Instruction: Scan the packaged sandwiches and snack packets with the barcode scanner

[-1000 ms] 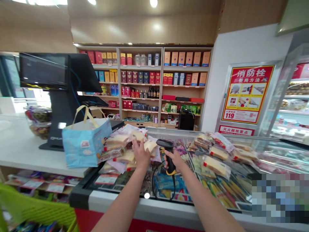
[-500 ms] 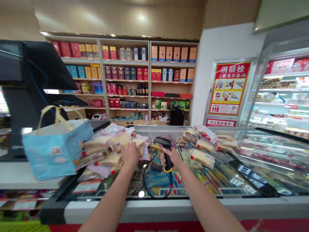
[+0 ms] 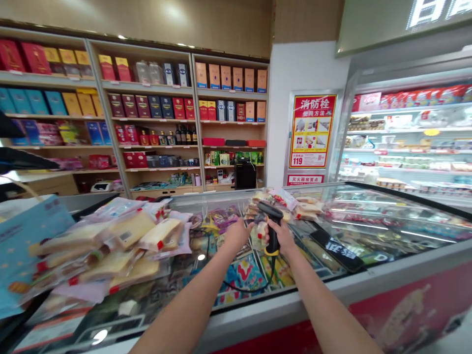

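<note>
My right hand [image 3: 283, 237] grips a black and yellow handheld scanner [image 3: 272, 223], whose dark cable loops down over the glass. Just left of the scanner, above the glass top, is my left hand [image 3: 238, 236], its thumb held apart and its other fingers partly hidden; no item shows in it. Beyond both hands lies a smaller heap of wrapped sandwiches [image 3: 309, 207], partly covered by the scanner. A larger pile of wrapped sandwiches [image 3: 129, 231] spreads over the left of the freezer top.
The glass-topped freezer [image 3: 258, 304] shows colourful packs inside. A blue bag [image 3: 33, 246] stands at the left edge. A black strip sign [image 3: 335, 248] lies on the right. Behind are shelves of boxes, a red notice [image 3: 313, 130] and a lit chiller [image 3: 405, 132].
The view has turned right. My left hand has left the large sandwich pile and moved right, near the scanner. My right hand still holds the scanner, now nearer the smaller heap.
</note>
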`<state>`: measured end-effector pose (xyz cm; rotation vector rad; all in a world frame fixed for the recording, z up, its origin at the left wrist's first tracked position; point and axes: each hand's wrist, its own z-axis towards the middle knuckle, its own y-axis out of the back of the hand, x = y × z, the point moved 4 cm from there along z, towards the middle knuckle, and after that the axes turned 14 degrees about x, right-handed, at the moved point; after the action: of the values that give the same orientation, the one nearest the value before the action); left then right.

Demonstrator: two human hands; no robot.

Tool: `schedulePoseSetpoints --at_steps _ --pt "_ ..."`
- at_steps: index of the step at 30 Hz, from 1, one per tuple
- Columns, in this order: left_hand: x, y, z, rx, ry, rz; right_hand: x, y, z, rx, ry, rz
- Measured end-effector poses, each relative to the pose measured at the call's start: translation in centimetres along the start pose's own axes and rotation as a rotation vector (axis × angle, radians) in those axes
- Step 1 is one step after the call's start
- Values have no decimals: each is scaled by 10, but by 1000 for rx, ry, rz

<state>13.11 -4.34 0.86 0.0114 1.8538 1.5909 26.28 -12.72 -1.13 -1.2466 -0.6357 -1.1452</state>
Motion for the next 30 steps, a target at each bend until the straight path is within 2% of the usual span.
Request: schedulePoseSetpoints --at_steps 3,6,9,12,15,19,22,25,30 --pt "-29 -25 24 72 36 -6 7 24 -3 -88 44 28" --pt "-44 -44 41 90 58 3 8 41 -4 -143 97 64" --pt "-48 -59 51 111 39 -3 5 51 -3 -178 151 82" --pt "-43 -68 60 113 -18 -116 3 55 -2 -166 155 79" --pt "-31 -71 70 46 -95 -420 3 53 -2 -142 130 66" --pt "-2 -67 82 -210 -102 -958 6 46 -6 -156 109 28" --pt "12 -64 85 -308 -157 -1263 5 41 -7 -151 54 -6" --pt "16 -60 83 -341 -188 -1383 3 38 -7 -130 -13 -45" --pt "11 -55 79 -362 -185 -1374 0 37 -8 -104 -76 -98"
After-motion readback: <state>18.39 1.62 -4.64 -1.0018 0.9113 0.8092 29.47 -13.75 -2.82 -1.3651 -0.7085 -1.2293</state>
